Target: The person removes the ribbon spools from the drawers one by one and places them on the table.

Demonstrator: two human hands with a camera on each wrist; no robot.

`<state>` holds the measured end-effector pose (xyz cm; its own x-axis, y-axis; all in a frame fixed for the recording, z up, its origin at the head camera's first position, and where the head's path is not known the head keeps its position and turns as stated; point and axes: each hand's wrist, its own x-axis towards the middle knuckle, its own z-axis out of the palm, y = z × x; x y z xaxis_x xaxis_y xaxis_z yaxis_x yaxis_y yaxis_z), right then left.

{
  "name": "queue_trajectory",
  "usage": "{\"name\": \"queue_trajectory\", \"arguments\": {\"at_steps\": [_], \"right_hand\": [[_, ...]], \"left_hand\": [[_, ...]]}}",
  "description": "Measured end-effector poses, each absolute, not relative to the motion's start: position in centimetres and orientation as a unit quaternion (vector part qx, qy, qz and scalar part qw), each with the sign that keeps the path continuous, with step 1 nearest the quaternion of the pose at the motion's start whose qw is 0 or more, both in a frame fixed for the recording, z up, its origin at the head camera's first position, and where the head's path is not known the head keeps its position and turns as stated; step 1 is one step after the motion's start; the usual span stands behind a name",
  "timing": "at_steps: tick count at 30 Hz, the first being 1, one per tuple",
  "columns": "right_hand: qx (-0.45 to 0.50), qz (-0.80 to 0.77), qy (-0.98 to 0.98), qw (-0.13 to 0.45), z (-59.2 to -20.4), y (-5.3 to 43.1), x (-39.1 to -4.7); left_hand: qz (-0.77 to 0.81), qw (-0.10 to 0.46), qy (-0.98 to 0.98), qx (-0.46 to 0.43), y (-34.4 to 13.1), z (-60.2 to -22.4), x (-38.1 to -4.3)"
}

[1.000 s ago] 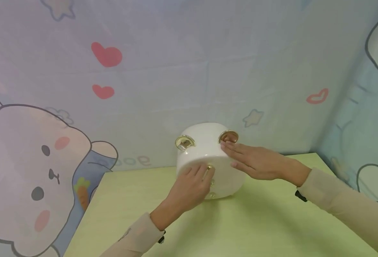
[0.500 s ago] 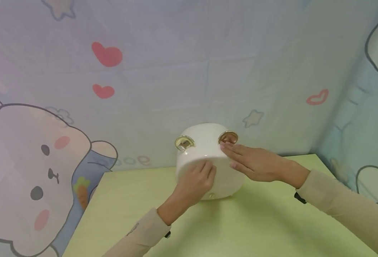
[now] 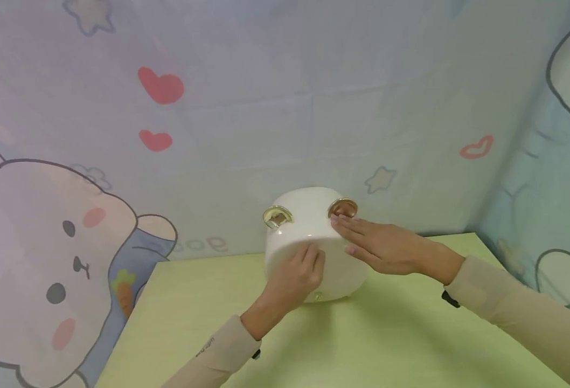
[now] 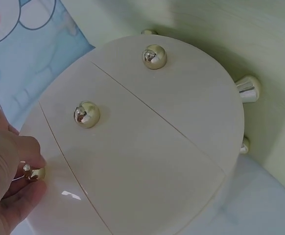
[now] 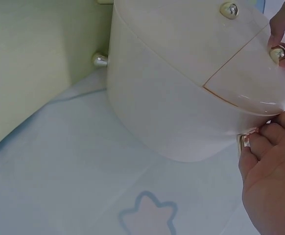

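Note:
A glossy white rounded drawer box stands at the back of the table, with two gold ear-shaped pieces on top. In the left wrist view, two seams divide its front into three drawers, each with a round gold knob. My left hand pinches the top drawer's knob between thumb and fingers. The middle knob and bottom knob are untouched. My right hand lies with straight fingers on the box's upper right edge, fingertips at the base of the right gold ear. The drawers sit flush with the front.
The box stands on a pale green table, close to a cartoon-printed backdrop behind it. Another printed cloth panel rises along the right side. Short gold feet stick out under the box.
My left hand has moved slightly up and right and now covers the top knob, which showed beside its fingers a second ago. My right hand has stayed at the ear.

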<state>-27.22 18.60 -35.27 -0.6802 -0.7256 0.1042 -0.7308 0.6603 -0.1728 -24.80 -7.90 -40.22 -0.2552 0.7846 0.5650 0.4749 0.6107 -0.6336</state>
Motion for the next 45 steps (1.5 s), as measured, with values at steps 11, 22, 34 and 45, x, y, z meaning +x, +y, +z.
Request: {"name": "queue_trajectory", "arguments": {"at_steps": [11, 22, 34, 45], "right_hand": [[0.402, 0.107, -0.909, 0.014, -35.5, 18.2, -27.3], [0.407, 0.1, -0.908, 0.018, -35.3, 18.0, -27.4], [0.403, 0.107, -0.909, 0.011, -35.3, 18.1, -27.7], [0.4, 0.112, -0.91, 0.013, -35.4, 18.0, -27.4]], "left_hand": [[0.181, 0.476, -0.761, -0.403, -8.1, -40.8, -25.0], [0.196, 0.499, -0.742, -0.403, -8.1, -40.7, -25.3], [0.192, 0.508, -0.732, -0.411, -8.0, -40.6, -24.0], [0.195, 0.505, -0.733, -0.413, -8.1, -40.9, -22.4]]}}
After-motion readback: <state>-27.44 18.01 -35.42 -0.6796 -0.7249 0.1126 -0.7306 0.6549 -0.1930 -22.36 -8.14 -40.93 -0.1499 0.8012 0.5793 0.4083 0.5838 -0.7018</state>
